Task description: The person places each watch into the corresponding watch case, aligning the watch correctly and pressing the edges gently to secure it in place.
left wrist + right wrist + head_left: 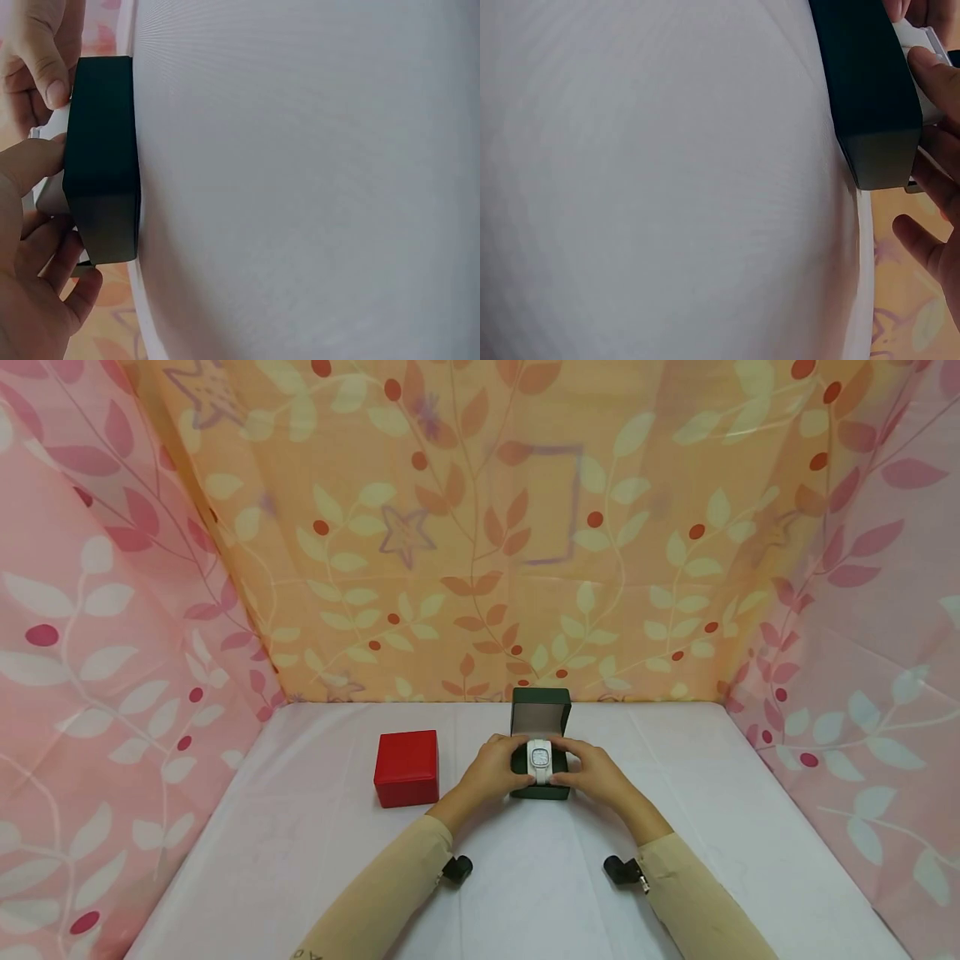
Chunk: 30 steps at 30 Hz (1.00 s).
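A dark green box [538, 789] stands at the middle of the white table with its lid [540, 714] raised at the back. A white watch [539, 760] with a square face sits in its opening. My left hand [516, 757] holds the watch from the left and my right hand [564, 758] from the right, fingers curled round its sides. In the left wrist view my left hand [45, 225] wraps round the box [101, 165], its thumb on the white watch [51, 196]. The right wrist view shows my right hand's fingers [934, 75] on the watch [921, 41] above the box [870, 97].
A shut red box [407, 768] sits on the white table [300, 860], a hand's width left of the green one. Pink and orange leaf-patterned cloth walls [480, 568] close in the left, back and right sides.
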Motion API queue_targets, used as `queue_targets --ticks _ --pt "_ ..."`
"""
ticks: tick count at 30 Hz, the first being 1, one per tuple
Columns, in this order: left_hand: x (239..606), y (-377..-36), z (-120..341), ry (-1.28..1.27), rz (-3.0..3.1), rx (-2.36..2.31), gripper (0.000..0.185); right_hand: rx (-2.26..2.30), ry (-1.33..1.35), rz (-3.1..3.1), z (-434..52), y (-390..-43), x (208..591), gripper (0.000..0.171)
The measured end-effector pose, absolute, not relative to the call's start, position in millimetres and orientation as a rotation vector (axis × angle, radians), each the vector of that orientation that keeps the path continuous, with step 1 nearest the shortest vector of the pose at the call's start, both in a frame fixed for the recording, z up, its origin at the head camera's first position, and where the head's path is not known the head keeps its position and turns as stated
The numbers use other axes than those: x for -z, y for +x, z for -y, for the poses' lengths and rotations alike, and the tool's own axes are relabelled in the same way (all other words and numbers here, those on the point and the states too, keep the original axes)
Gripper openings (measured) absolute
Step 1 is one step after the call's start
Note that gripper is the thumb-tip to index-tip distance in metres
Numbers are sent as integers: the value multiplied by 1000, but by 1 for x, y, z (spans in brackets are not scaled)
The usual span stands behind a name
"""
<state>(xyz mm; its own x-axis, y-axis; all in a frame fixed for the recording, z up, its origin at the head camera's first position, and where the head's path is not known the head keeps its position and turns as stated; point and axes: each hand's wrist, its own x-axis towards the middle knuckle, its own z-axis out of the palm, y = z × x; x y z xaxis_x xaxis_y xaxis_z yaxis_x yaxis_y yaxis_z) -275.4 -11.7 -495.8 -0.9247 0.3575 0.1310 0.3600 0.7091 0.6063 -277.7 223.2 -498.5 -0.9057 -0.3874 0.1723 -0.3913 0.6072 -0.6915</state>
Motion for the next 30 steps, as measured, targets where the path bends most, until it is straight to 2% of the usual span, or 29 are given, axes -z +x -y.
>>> queue_targets --ticks 16,30 --pt "494 -273 5 -552 2938 972 65 -1195 637 2839 -220 -279 499 67" --pt "489 -270 6 -585 2935 979 63 -1183 715 2738 -218 -275 499 65"
